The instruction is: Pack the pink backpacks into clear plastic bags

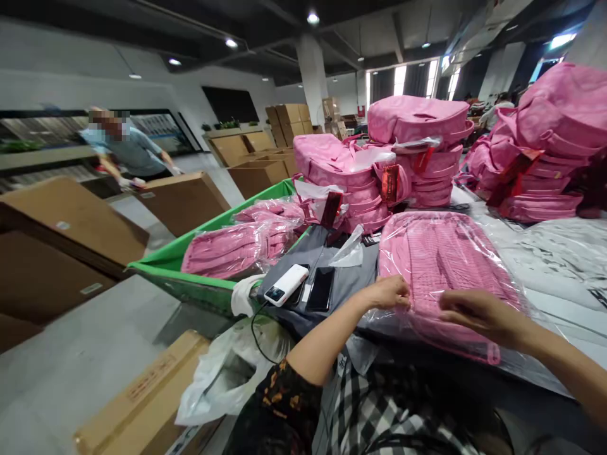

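Observation:
A pink backpack (441,253) lies flat on the table in front of me, inside a clear plastic bag (505,303). My left hand (389,292) is closed at the near left edge of that bag, its curled fingers gripping the film. Over the near middle of the backpack is my right hand (467,309), with bent fingers drawn together. Whether film is pinched in the right fingertips is hidden. Left of my left hand, a dark phone (321,289) and a white device with a small screen (287,284) rest on grey cloth (296,256).
Stacked pink backpacks (339,167) with red tags stand behind. A green-rimmed bin (161,259) at left holds bagged backpacks. Clear plastic bags (569,253) lie at right. A cardboard box (147,392) is on the floor; a co-worker (130,148) handles cartons at far left.

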`<state>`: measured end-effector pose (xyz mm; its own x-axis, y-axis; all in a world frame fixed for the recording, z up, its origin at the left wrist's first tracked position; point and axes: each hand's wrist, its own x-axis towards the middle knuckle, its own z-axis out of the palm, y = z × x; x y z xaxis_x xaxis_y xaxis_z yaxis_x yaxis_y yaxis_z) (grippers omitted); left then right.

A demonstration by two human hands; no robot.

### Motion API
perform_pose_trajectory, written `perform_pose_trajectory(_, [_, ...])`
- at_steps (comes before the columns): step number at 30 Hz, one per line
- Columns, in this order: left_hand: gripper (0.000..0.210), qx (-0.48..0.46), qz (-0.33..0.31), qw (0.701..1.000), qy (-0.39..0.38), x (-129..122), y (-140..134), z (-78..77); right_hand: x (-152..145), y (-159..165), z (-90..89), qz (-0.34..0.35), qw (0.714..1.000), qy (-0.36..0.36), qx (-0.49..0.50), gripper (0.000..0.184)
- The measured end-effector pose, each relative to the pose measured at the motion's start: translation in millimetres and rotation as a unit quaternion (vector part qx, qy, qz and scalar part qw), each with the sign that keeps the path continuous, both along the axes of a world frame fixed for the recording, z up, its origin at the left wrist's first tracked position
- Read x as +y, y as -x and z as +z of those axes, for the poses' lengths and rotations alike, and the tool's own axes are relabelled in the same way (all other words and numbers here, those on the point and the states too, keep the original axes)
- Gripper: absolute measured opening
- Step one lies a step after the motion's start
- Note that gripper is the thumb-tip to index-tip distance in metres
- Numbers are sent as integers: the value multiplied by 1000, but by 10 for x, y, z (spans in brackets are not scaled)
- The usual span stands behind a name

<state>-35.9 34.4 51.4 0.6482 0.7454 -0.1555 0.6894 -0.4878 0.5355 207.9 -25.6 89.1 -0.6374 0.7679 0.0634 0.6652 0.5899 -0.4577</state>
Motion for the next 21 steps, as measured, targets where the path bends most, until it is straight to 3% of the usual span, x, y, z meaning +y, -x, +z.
perform_pose_trajectory(2, [9,-7,1,1000,-3,6,1,-13,266,344,13,46,996,0,-82,35])
perform_pose_trajectory(4, [9,-14,0,1000,-5,8,6,-23,491,458,-56,20,990,-8,-141,22])
perform_pose_trajectory(8, [8,-35,-7,999,-5,4,30,-35,713,263,-174,-84,988,19,-126,40])
perform_pose_trajectory(11, [8,-45,-14,999,0,16,51,-44,608,121,-162,-118,988,-56,-80,26])
perform_pose_trajectory(13, [8,-51,-17,999,7,30,55,-57,451,151,-171,-89,989,-96,-73,18])
perform_pose_trajectory(17, [10,-58,-15,998,23,35,15,-81,254,478,-328,-47,985,-63,-152,14])
perform_pose_trajectory(21, [11,-38,-26,998,46,87,12,-24,290,691,-412,-66,979,-30,-189,33])
